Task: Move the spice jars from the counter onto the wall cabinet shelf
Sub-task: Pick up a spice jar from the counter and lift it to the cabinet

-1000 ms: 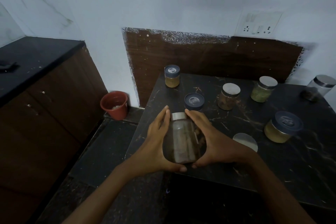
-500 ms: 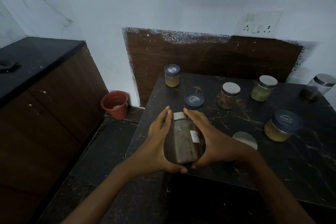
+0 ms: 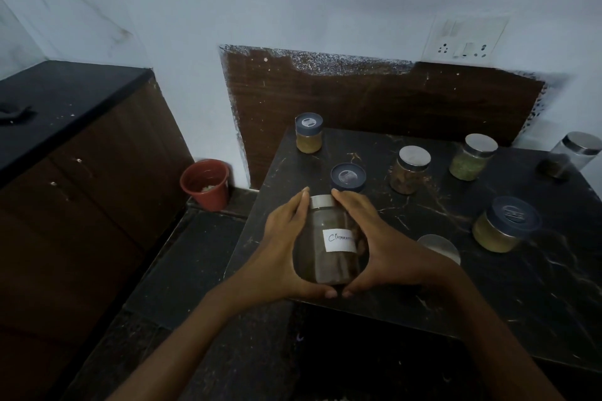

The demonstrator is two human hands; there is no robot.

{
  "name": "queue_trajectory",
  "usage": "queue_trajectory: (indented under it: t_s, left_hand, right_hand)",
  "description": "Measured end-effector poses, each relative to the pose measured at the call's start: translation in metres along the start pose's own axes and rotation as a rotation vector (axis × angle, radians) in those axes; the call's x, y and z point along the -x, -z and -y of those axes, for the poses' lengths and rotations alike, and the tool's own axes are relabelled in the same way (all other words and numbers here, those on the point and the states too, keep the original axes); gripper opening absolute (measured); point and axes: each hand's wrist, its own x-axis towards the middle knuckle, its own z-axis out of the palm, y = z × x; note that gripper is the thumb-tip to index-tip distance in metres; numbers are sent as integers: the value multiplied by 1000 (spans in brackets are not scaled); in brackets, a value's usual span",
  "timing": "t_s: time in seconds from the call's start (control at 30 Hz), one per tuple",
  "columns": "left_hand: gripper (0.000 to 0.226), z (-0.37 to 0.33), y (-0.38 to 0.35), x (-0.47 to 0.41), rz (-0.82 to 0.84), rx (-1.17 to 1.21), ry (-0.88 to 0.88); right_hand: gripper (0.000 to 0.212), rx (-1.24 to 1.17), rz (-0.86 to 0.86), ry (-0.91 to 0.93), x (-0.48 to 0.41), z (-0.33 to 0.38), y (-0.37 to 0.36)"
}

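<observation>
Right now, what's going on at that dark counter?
A person's left hand and right hand are wrapped around a clear glass jar with a silver lid. Its white handwritten label, which begins "Cinnam", faces the camera. The jar is near the front left corner of the dark marbled counter. Several other lidded jars stand untouched on the counter, among them a wide blue-lidded jar of yellow powder.

jar | rotated about its axis | label came round from hidden to facing camera
</observation>
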Motion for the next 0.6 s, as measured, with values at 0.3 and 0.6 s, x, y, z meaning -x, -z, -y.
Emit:
queue_trajectory:
  t_s: [0.3, 0.6]
  left_hand:
    - [121, -2, 4, -1, -58, 207, -39]
    - [127, -8, 4, -18, -34, 62, -75]
  right_hand:
    - [131, -56, 97, -37, 3, -7, 18]
    - [130, -36, -43, 2, 4, -6, 21]
